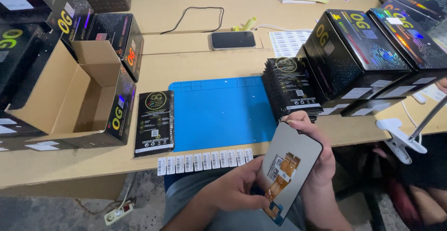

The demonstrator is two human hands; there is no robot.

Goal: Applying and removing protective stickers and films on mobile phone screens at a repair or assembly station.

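Phone screen panel [289, 166] held between both hands.

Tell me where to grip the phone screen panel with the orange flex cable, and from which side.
Grip the screen panel by its long side edges, from the sides, as the right hand does. Its back faces up with the orange flex cable exposed mid-panel, so keep fingers off it.

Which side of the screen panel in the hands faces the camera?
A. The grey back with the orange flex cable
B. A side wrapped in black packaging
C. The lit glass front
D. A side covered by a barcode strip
A: the panel, held by the left hand and right hand, shows its grey back with the orange flex cable in view.
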